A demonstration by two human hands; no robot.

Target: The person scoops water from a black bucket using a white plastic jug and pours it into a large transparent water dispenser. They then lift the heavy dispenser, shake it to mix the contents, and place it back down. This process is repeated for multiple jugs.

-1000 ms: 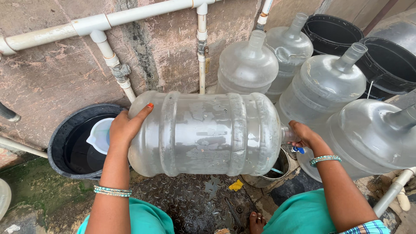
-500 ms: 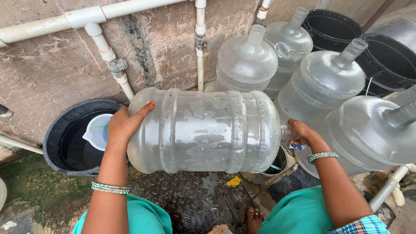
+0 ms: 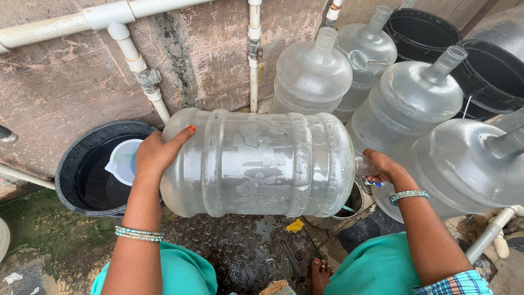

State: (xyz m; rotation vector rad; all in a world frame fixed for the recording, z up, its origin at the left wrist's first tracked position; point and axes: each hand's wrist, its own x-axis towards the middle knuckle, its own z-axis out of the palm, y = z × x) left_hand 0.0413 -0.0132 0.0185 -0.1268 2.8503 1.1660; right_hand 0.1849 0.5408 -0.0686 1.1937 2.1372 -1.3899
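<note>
- We find a large clear water jug (image 3: 256, 164) held on its side, level across the middle of the view, above wet ground and clear of it.
- The left hand (image 3: 155, 155) is spread flat against the jug's base end, fingers open and pressed to the plastic. We judge this a bracing hold, since the base offers nothing to wrap.
- The right hand (image 3: 382, 166) is closed around the jug's neck at the opposite end, so the two hands carry the weight between them. The mouth itself is hidden behind this hand; we cannot tell whether it is capped.
- Droplets and a film of water cling to the inner wall. Held flat like this, we judge the jug to be near empty.
- A small metal pot (image 3: 341, 210) sits on the ground just below the neck end, partly hidden by the jug.
- To the left stands a black tub (image 3: 73, 164) holding dark water, with a pale plastic scoop (image 3: 124, 161) resting inside it.
- Four more jugs (image 3: 406, 101) of the same kind stand to the right, necks up, packed close together, with dark barrels (image 3: 475, 71) behind them.
- The ground (image 3: 245, 251) is dark, wet and patterned; a yellow scrap (image 3: 295, 225) lies on it, and green growth shows at the left.
- The wall (image 3: 65, 87) is rough reddish stone carrying white pipes (image 3: 109, 13) with a valve.
- The person's bare foot (image 3: 321, 273) and teal-clad knees frame the lower edge.
</note>
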